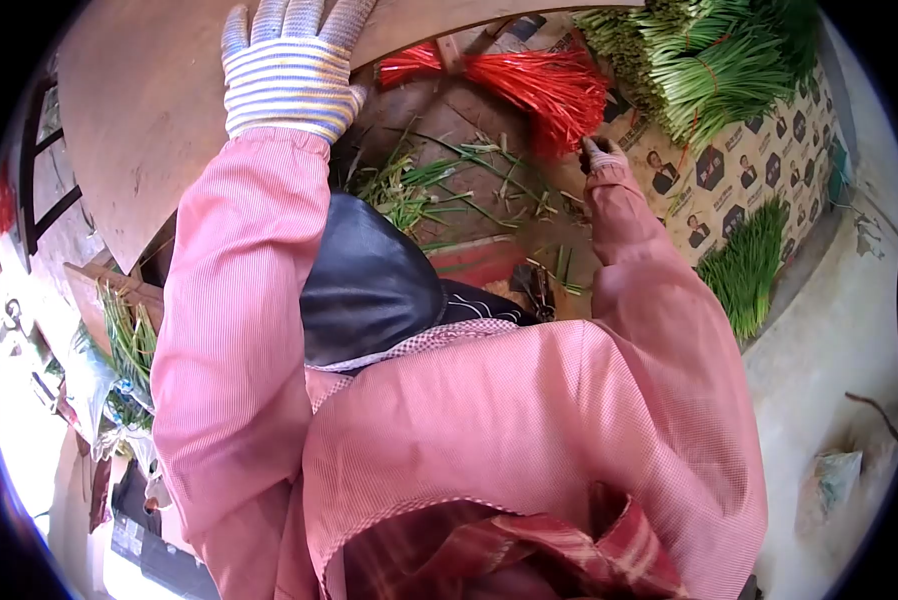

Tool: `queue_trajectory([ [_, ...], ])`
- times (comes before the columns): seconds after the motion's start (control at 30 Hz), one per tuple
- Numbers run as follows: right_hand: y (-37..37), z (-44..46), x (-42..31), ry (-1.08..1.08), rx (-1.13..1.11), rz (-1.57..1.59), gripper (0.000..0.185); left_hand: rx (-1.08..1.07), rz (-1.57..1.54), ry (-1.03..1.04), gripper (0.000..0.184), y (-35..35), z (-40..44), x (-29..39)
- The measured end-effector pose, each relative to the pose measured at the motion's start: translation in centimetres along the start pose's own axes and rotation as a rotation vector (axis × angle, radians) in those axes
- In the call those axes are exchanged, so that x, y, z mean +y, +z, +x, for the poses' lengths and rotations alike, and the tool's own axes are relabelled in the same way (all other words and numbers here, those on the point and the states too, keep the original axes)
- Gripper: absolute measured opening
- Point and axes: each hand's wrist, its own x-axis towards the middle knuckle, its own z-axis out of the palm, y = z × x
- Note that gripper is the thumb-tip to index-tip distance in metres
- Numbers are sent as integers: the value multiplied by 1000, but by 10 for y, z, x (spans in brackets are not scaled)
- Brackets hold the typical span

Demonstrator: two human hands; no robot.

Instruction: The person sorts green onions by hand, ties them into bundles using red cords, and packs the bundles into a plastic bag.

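My left hand [291,75], in a striped knit glove, lies flat on the brown wooden tabletop [139,120] with its fingers stretched out. The fingertips run past the top edge of the view. My right hand [603,156], also gloved, reaches down beside the table to a bundle of red plastic strips [539,90]. Its fingers are pinched at the loose ends of the strips. The bundle is bound round its middle and fans out towards that hand. How many strips the fingers grip is too small to tell.
Bundles of long green stalks [714,75] lie on printed paper [709,190] at the upper right. Another green bunch [749,265] is nearer me. Loose green trimmings [409,190] litter the floor by a black apron or cover [369,280] over my lap.
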Motion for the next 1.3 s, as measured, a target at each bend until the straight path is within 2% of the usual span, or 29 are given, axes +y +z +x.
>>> queue_trajectory([
  [0.03, -2, -17, -14, 74, -34, 52, 22, -36, -17, -30, 91, -7, 0, 4],
  [0.1, -7, -38, -30, 136, -59, 58, 21, 158, 86, 49, 76, 7, 1, -3],
  [0.17, -15, -45, -33, 3, -188, -160, 21, 70, 39, -20, 84, 10, 2, -3],
  [0.23, -15, -60, -46, -34, -169, -354, 22, 52, 51, -47, 84, 11, 2, -4],
  [0.27, -18, -67, -50, -98, -162, -332, 24, 87, 0, -29, 84, 18, 2, -8],
  [0.3, -27, -65, -37, -272, -138, -372, 25, 121, -50, -8, 84, 22, 0, -11],
  [0.37, -39, -96, -47, -461, -121, -446, 32, 98, -65, -34, 77, 26, 0, -11],
  [0.43, -66, -120, -36, -589, -67, -614, 39, 90, -57, -30, 71, 27, 1, -11],
  [0.47, -88, -122, -23, -560, -106, -825, 37, 73, -38, -31, 69, 25, 2, -11],
  [0.5, -109, -130, -15, -541, -125, -1135, 43, 49, -24, -33, 66, 22, 2, -10],
  [0.53, -119, -134, -13, -513, -157, -1226, 40, 58, -72, -23, 80, 17, 0, -10],
  [0.57, -125, -144, -19, -487, -193, -1317, 38, 97, -52, -23, 80, 19, 1, -11],
  [0.7, -110, -153, -80, -306, -468, -1679, 29, 3, -34, -33, 80, 14, -1, -10],
  [0.73, -99, -160, -105, -262, -545, -1771, 27, 11, -149, -7, 80, 10, -4, -13],
  [0.77, -58, -185, -158, -306, -678, -1842, 19, 17, -258, 10, 79, 6, -9, -17],
  [0.8, -29, -209, -202, -490, -711, -1804, 21, -15, -338, 17, 77, 3, -8, -22],
  [0.83, -2, -191, -227, -679, -899, -1813, 21, -1, -426, 8, 70, 5, -9, -31],
  [0.87, 20, -247, -280, -899, -807, -1679, 22, -61, -804, -77, 64, -2, -18, -46],
  [0.9, 39, -258, -314, -1243, -840, -1530, 21, -108, -1183, -160, 58, -9, -29, -63],
  [0.93, 63, -262, -347, -1397, -886, -1514, 18, 247, -896, -140, 51, -8, -49, -75],
  [0.97, 87, -272, -376, -1311, -845, -1556, 17, 301, -988, -213, 48, -28, -73, -87],
  [1.0, 111, -279, -403, -1425, -804, -1562, 17, 463, -1083, -223, 45, -24, -95, -99],
  [1.03, 137, -280, -426, -1539, -763, -1565, 18, 510, -1157, -341, 40, -42, -120, -105],
  [1.07, 167, -273, -445, -1589, -715, -1572, 19, 529, -955, -406, 36, -52, -144, -114],
  [1.1, 198, -266, -463, -1639, -661, -1577, 20, 587, -967, -448, 34, -50, -167, -120],
  [1.13, 223, -257, -474, -1707, -556, -1562, 25, 529, -970, -623, 29, -51, -189, -122],
  [1.17, 248, -252, -485, -1771, -452, -1540, 30, 533, -1005, -682, 28, -41, -209, -127],
  [1.23, 278, -249, -494, -1704, -279, -1636, 42, 642, -1095, -797, 26, -28, -244, -125],
  [1.3, 277, -241, -477, -1784, -335, -1370, 41, 635, -1068, -985, 26, -16, -281, -119],
])
